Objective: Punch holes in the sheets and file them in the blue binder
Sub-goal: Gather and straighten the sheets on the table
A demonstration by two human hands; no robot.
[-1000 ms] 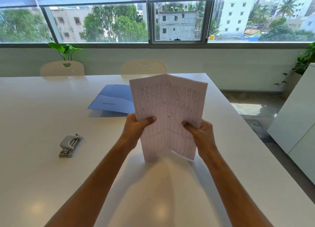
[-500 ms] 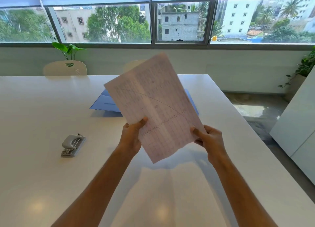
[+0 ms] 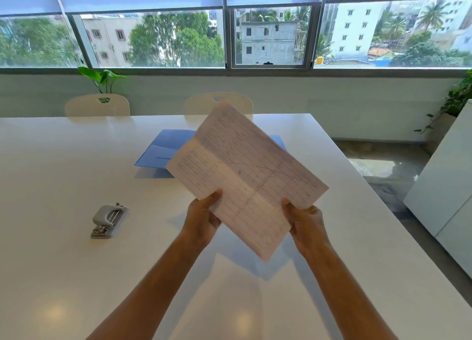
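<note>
Leftmost on the white table [image 3: 51, 186] lies a grey hole punch [image 3: 108, 220]; centrally the left hand [image 3: 201, 218] and right hand [image 3: 305, 220] pinch tilted sheets [image 3: 245, 176] aloft before the blue binder [image 3: 163, 148], chairs [image 3: 97, 105] and windows [image 3: 153, 38] beyond, a white cabinet [image 3: 449, 199] rightward.

Punch [image 3: 109, 221] left of binder [image 3: 166, 148]

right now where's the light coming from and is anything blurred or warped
Head view: daylight from the windows shines through the sheets, throwing their shadow toward the camera on the table; soft ceiling glare near the front edge; left hand slightly motion-blurred; wide-angle lens bends the window frame.
</note>
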